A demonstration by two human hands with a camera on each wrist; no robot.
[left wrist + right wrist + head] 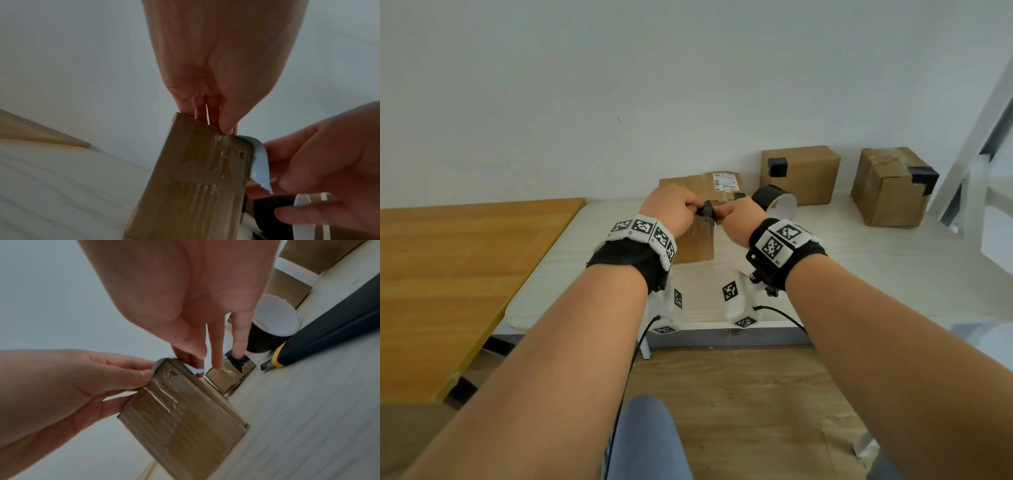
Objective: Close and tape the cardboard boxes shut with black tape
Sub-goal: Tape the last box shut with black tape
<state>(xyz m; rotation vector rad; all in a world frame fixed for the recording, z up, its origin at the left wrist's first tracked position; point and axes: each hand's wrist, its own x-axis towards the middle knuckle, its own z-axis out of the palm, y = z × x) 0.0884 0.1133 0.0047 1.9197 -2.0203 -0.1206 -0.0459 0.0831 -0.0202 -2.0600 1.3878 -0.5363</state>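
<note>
On the pale wood-grain table [859, 274], my left hand [671, 212] and right hand [739, 219] each pinch an end of a short strip of black tape [707, 208] over the top corner of the upright brown cardboard box [697, 245]. The black tape roll [774, 200] lies just right; two taped brown cardboard boxes [801, 173] sit behind.

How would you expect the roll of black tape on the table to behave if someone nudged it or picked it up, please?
The roll of black tape appears to stand on its round edge, so a nudge would probably send it rolling across the table. Its wide hollow white core suggests it is fairly light for its size. The open centre should let fingers hook through easily, so slipping seems unlikely.
</note>
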